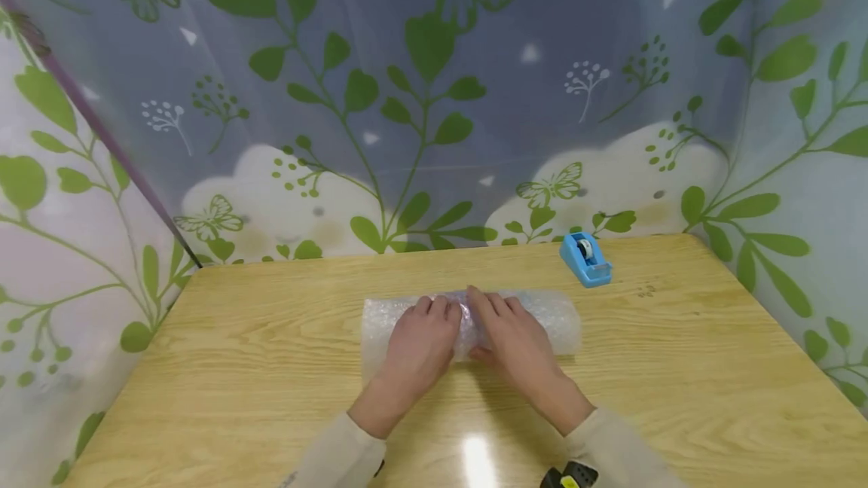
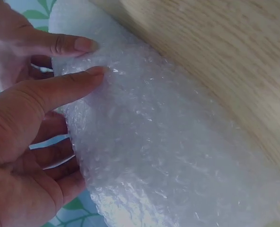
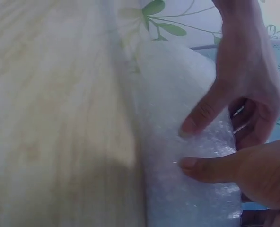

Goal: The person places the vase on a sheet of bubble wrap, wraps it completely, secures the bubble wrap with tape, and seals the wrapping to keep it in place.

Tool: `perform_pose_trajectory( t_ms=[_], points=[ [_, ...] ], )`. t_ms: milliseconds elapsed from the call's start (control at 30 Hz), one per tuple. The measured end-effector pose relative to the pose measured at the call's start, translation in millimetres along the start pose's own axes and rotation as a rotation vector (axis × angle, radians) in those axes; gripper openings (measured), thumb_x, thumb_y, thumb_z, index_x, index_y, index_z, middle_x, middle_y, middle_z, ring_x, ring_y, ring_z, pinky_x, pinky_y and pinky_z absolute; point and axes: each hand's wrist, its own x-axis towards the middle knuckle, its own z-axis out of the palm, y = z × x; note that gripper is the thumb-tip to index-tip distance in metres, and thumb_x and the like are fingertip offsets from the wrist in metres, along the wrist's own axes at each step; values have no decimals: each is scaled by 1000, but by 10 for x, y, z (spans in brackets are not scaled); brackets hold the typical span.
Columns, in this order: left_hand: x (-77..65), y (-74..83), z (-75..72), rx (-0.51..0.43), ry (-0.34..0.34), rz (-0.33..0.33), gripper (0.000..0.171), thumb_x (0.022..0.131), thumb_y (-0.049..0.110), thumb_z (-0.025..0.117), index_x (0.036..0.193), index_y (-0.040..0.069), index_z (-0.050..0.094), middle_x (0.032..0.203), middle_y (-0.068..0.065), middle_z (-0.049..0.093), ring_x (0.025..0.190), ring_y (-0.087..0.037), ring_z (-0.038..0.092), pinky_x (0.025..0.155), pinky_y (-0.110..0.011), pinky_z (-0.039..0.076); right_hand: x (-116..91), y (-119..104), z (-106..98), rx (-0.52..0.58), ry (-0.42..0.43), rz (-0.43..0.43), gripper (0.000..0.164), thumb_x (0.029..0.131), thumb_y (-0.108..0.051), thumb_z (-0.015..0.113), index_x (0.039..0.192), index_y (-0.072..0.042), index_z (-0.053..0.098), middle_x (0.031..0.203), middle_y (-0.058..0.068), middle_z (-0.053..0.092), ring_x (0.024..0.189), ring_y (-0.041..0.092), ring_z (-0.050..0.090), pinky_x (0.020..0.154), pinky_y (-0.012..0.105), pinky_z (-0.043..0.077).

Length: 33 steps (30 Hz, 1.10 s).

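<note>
A roll of clear bubble wrap (image 1: 557, 324) lies crosswise on the wooden table. My left hand (image 1: 422, 337) grips it left of its middle, and my right hand (image 1: 517, 337) grips it close beside, just to the right. Both thumbs press on the near side of the bubble wrap (image 2: 144, 127), while the other fingers reach over to the far side. Between the hands the wrap looks faintly purple; whatever is inside cannot be made out. The right wrist view shows both thumbs a little apart on the bubble wrap (image 3: 173, 85). A loose-looking flap hangs toward me at the roll's left end.
A blue tape dispenser (image 1: 585, 260) with a tape roll stands at the back right of the wooden table (image 1: 258, 352). Leaf-patterned curtains (image 1: 434, 134) enclose the table at the back and on both sides. Light reflects off the front of the tabletop.
</note>
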Motion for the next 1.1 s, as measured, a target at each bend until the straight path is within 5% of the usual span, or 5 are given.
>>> perform_pose_trajectory(
  t_ms=[167, 433, 1100],
  points=[
    [-2, -20, 25, -40, -16, -24, 48, 65, 18, 84, 105, 3, 62, 97, -10, 64, 81, -24, 63, 62, -31, 54, -48, -43, 33, -9, 32, -13, 69, 70, -21, 86, 128, 0, 53, 125, 18, 54, 113, 35, 52, 95, 43, 45],
    [-37, -75, 54, -100, -18, -53, 51, 65, 18, 86, 102, 4, 54, 95, -9, 63, 82, -24, 64, 63, -33, 55, -18, -97, 68, -124, 5, -43, 80, 69, -26, 86, 134, 4, 50, 134, 18, 51, 121, 35, 47, 104, 44, 36],
    [-66, -112, 178, -73, 19, -81, 49, 66, 16, 84, 101, 5, 52, 98, -10, 59, 83, -25, 63, 65, -34, 55, 103, -73, 154, -150, 45, -62, 82, 64, -27, 89, 132, 2, 51, 131, 17, 54, 119, 34, 50, 102, 43, 39]
  ],
)
